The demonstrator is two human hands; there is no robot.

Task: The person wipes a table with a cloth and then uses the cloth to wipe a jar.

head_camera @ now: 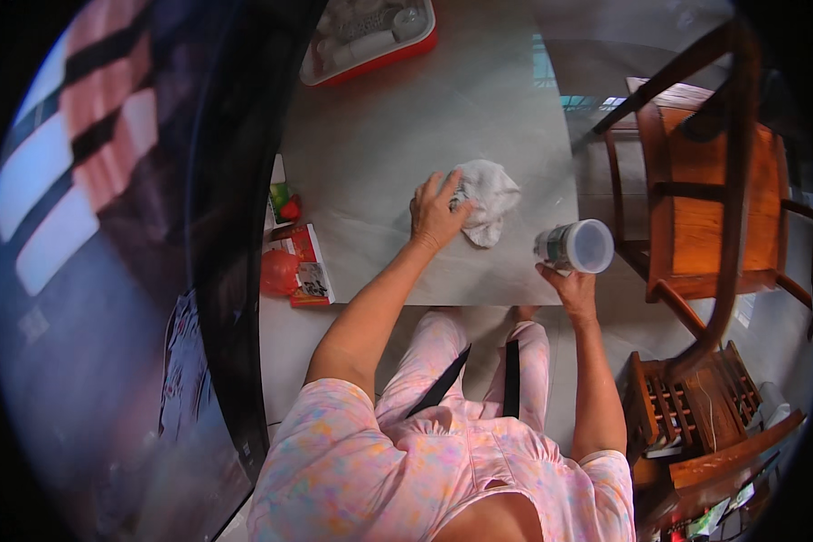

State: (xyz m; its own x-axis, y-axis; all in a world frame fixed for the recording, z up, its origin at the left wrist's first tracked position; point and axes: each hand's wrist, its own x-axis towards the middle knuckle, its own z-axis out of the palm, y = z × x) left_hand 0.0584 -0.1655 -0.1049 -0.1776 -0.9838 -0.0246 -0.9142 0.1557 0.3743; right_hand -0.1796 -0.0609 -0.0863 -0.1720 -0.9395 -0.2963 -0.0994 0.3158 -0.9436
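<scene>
A crumpled white cloth (pixel 491 196) lies on the grey stone-look table (pixel 379 169). My left hand (pixel 437 213) is at the cloth's left edge, fingers spread, with the thumb and a fingertip overlapping it; no firm grip on the cloth shows. Near the table's right edge my right hand (pixel 572 291) grips a round plastic tub (pixel 576 245) with a printed label. The tub is tilted, with its pale translucent round end turned up and to the right. Part of my right fingers is hidden behind the tub.
A red-and-white tray (pixel 386 59) with glassware stands at the table's far end. At the left edge are a red box (pixel 309 254), a red plastic bag (pixel 280 272) and a green-and-white package (pixel 280 196). A wooden chair (pixel 708 196) stands right; a large dark glossy panel (pixel 227 223) rises left.
</scene>
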